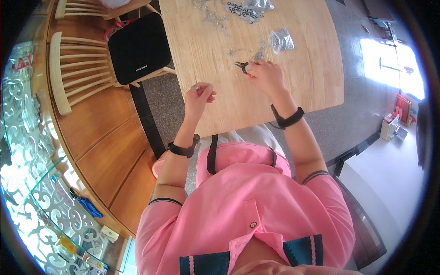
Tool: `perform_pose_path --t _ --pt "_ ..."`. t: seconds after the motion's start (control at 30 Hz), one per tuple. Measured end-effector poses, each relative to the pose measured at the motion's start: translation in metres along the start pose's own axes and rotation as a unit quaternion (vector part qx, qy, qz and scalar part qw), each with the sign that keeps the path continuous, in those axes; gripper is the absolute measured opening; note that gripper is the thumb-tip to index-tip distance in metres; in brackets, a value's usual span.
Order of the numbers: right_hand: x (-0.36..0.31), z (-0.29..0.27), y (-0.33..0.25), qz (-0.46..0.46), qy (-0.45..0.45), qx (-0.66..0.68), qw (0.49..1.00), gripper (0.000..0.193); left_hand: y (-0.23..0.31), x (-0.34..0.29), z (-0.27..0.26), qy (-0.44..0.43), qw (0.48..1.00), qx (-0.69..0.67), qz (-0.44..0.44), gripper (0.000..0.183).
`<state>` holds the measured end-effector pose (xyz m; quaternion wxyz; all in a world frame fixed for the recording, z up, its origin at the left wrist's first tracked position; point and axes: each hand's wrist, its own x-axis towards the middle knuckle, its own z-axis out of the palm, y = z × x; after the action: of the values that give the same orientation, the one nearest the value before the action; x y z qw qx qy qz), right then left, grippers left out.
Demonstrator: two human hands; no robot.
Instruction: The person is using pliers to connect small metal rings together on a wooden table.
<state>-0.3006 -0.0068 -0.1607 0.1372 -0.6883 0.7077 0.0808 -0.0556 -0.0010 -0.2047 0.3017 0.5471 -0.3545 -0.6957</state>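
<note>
In my right hand [268,77] is a pair of small pliers [243,67] with dark jaws and a red and yellow handle. The jaws point left, slightly parted, over the wooden table [316,68]. My left hand [200,95] is closed in a pinch above the table's near left part, apart from the pliers. Whatever its fingertips hold is too small to make out. Just beyond my right hand lies a loose scatter of small silvery pieces [260,51]. A clear plastic bag [281,40] of small grey parts sits right behind them.
At the table's far side are a pile of small dark and silvery pieces [244,12], another clear bag [260,4] and a thin scatter of bits [213,17]. A wooden chair [57,73] with a black seat pad [140,48] stands against the left edge.
</note>
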Motion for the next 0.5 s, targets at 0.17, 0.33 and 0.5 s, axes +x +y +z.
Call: perform_pose_path --t 0.17,0.33,0.5 --pt "0.007 0.004 0.001 -0.071 0.070 -0.055 0.993 0.045 -0.002 0.001 0.000 -0.007 1.000 0.003 -0.002 0.020" --pt "0.013 0.001 0.003 -0.018 0.072 -0.073 0.995 0.044 -0.004 -0.001 -0.002 -0.005 1.000 -0.006 0.001 0.020" --pt "0.021 -0.012 0.003 0.084 -0.068 0.076 0.991 0.038 -0.002 -0.003 -0.003 0.000 1.000 0.006 -0.003 0.020"
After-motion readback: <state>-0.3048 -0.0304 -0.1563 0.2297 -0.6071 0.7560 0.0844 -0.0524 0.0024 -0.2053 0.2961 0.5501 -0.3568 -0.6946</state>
